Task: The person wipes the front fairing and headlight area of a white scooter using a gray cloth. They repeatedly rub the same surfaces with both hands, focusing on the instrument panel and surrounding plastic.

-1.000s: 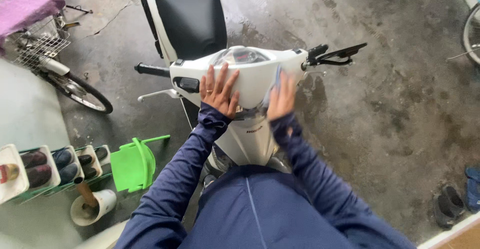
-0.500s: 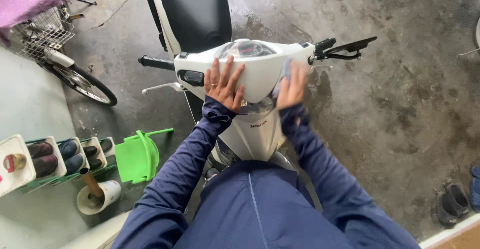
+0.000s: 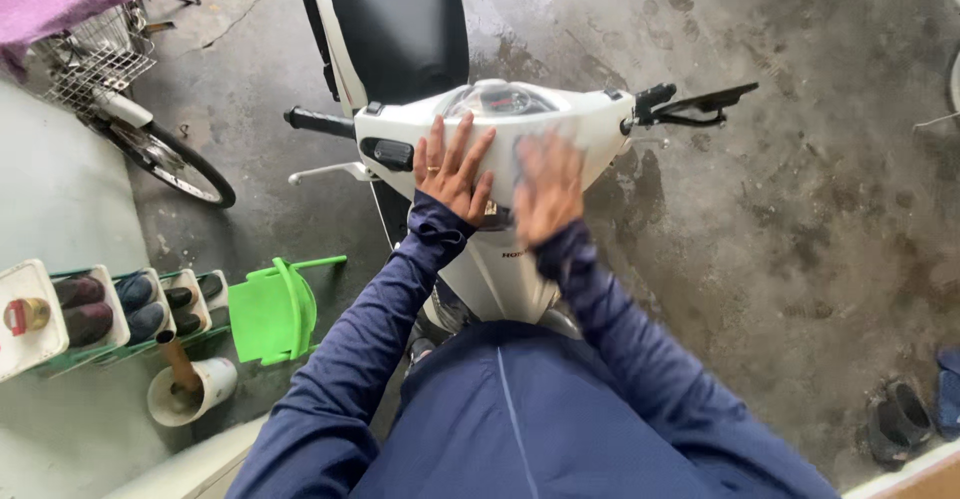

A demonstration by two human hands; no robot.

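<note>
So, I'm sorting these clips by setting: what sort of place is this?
Probably a home parking yard or garage entrance. A white scooter stands on a stained, wet concrete floor, a bicycle with a wire basket is parked alongside, and a shoe rack sits by the wall.

The support surface is a grey concrete floor (image 3: pixel 800 239), stained and damp in patches, with cracks toward the upper left of the frame. Standing directly on it are a white scooter (image 3: pixel 500 259) with a black seat at centre, a bicycle (image 3: pixel 150 149) with a wire basket at upper left, and a green plastic chair (image 3: pixel 272 309) at lower left. Beside the chair, a green shoe rack (image 3: pixel 110 309) and a white bucket (image 3: pixel 185 394) occupy the lower left, while dark sandals (image 3: pixel 895 419) lie at lower right.
</note>
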